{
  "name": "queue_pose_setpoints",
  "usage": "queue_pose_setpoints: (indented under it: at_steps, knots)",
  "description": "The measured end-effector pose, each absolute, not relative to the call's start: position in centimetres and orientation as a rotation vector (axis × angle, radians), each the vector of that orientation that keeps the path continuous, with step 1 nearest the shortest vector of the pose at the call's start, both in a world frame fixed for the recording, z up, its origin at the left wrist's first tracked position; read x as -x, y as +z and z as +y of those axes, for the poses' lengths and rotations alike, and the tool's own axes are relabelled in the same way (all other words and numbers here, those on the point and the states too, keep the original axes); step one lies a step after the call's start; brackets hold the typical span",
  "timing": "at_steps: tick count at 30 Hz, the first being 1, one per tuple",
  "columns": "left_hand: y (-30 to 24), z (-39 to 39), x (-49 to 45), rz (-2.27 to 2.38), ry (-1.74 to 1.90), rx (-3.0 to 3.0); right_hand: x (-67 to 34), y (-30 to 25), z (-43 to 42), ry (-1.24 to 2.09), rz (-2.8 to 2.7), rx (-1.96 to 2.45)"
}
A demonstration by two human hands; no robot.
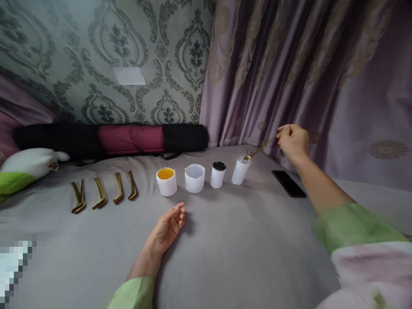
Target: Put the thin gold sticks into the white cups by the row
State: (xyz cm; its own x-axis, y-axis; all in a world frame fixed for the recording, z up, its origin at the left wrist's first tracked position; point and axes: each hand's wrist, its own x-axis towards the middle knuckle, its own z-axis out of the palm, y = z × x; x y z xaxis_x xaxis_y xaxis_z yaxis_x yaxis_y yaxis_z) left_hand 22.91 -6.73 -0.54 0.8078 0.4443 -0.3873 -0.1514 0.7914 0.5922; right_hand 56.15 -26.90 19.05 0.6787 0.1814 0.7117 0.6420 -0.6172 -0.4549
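My right hand [293, 140] is raised at the right, fingers pinched on the end of a long thin gold metal straw [264, 143]. Its lower end slants down to the mouth of a tall white cylinder [240, 171], where other thin tips show at the rim. My left hand [169, 228] rests on the grey sheet, fingers loosely curled with nothing in them. Just beyond it stand a white cup with an orange-yellow inside [167, 187] and a wide white cup with a pale inside [195, 184]. A narrower white can with a dark top [218, 178] stands between these and the cylinder.
Several bunches of bent gold straws [100, 194] lie in a row at the left. A black phone [289, 183] lies right of the cylinder. Along the wall runs a black and maroon roll-shaped bag [131, 139]. A white and green plush toy [28, 167] sits far left; curtains [273, 73] hang behind.
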Motion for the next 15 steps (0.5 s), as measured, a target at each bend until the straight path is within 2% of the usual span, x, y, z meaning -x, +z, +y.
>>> queue_pose_setpoints:
  at_steps: [4,15]
  knots:
    - [-0.6,-6.8,-22.9,0.545,0.34,-0.575,-55.4,18.8,-25.9,-0.877,-0.701,2.201]
    - [-0.4,-6.9,-22.8,0.523,0.356,-0.566,-55.7,15.3,-24.5,-0.677,-0.8,2.274]
